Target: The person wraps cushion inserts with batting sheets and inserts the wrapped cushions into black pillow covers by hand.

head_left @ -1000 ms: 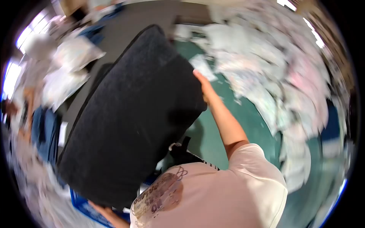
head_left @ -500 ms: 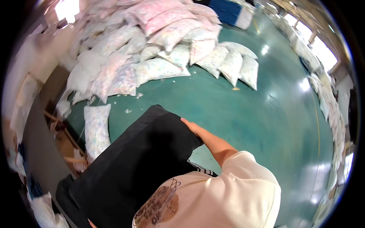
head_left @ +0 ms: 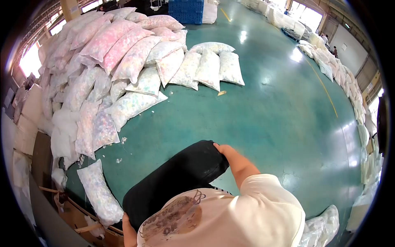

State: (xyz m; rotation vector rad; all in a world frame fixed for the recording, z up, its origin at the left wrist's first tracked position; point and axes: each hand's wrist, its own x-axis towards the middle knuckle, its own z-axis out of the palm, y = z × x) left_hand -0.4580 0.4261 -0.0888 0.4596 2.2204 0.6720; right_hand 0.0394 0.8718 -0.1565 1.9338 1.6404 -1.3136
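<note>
A large black cushion (head_left: 164,177), long and with rounded edges, is held across the front of my body. My right hand (head_left: 222,149) grips its far right end, fingers curled over the edge. At the near left end, my left hand (head_left: 126,225) presses on the cushion's side; only part of this hand shows, and its fingertips are hidden. Below the cushion, to the left, a clear bag of pale foam scraps (head_left: 101,193) lies on the floor.
A tall heap of stuffed bags (head_left: 119,41) fills the left and back. Green floor (head_left: 267,115) stretches right towards more white sacks (head_left: 329,66). Far back stands a blue crate (head_left: 185,11). A cardboard box (head_left: 76,214) sits at lower left, and a plastic-wrapped bundle (head_left: 323,228) at lower right.
My view has tilted up and turned right. The cushion now lies closer to my body and looks narrower, its left end swung in. My left hand shows more; both hands stay on the cushion.
</note>
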